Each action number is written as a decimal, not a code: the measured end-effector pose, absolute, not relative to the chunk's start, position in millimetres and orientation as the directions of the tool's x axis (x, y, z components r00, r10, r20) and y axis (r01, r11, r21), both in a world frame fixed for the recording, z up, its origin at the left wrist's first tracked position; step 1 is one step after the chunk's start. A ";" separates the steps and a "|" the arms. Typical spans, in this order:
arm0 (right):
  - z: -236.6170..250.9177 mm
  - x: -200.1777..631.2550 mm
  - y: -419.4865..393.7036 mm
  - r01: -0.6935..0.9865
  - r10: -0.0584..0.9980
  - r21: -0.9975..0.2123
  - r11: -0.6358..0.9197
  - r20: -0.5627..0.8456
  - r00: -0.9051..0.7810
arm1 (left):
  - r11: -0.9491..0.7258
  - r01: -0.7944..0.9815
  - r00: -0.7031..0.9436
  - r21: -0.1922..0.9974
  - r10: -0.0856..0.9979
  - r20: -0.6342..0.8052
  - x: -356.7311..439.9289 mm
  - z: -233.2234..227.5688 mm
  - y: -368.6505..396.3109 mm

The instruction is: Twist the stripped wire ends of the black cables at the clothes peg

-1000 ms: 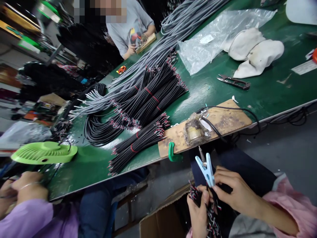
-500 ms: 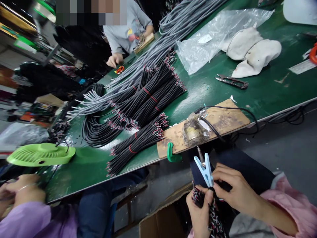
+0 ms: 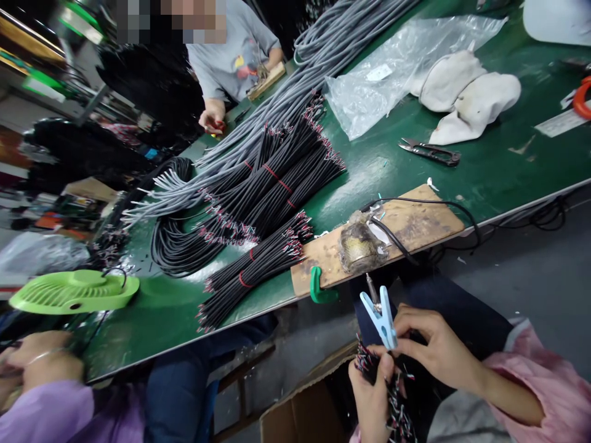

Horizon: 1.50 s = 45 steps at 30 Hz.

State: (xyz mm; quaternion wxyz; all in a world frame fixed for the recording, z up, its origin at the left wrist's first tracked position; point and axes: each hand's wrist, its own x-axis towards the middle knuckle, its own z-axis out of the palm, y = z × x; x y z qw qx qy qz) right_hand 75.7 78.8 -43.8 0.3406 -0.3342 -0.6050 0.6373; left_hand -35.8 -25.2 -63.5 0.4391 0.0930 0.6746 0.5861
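Observation:
My left hand [image 3: 372,394] grips a bundle of black cables [image 3: 397,403] with stripped red and white wire ends, held below the table edge over my lap. My right hand [image 3: 434,351] pinches wire ends at the top of that bundle, right beside a light blue clothespin clip [image 3: 381,317]. Just above the clip, a soldering iron tip [image 3: 370,286] pokes out from a taped holder [image 3: 360,246] fixed on a wooden board [image 3: 415,224].
Tied bundles of black cables [image 3: 258,258] and grey cables [image 3: 286,104] cover the green table [image 3: 489,172]. Snips [image 3: 429,152], a plastic bag [image 3: 397,67] and white cloths [image 3: 466,92] lie further back. A green fan [image 3: 74,290], a cardboard box [image 3: 305,409] and two other people's hands [image 3: 41,360] are nearby.
My hands shifted slightly on the bundle, fingers working the wire ends. The person at the far end reached a hand down to the table.

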 end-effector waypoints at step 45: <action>-33.0 79.8 77.1 0.016 0.852 -0.965 0.260 0.222 -0.475 | 0.158 -0.344 -0.605 0.925 0.716 -0.348 -23.0 -38.1 -8.2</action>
